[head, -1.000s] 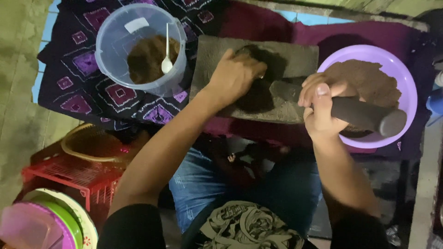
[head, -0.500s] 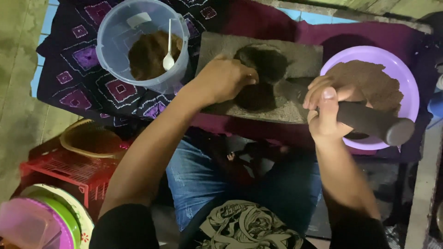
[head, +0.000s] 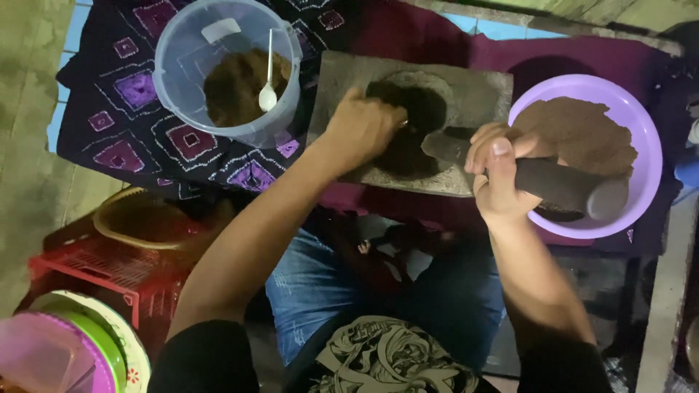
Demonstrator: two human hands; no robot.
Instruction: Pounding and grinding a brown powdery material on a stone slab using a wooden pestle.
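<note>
A flat grey grinding stone (head: 473, 91) lies on a dark patterned cloth, with dark brown paste (head: 411, 124) in its hollow. My left hand (head: 360, 131) rests on the stone with its fingers in the paste, curled around it. My right hand (head: 499, 175) grips a thick dark stone roller (head: 561, 185), whose left end touches the paste and whose right end lies over the purple bowl (head: 644, 196). The purple bowl holds a flat mound of brown ground paste (head: 582, 135).
A clear plastic tub (head: 182, 80) with brown paste and a white spoon (head: 268, 91) stands left of the stone. A red plastic crate (head: 95, 266) with a woven basket sits at lower left, beside stacked coloured plates (head: 80, 349). My jeans-clad knees are below the stone.
My left hand has slid right along the stone into the paste. The roller in my right hand has shifted slightly down and right over the purple bowl.
</note>
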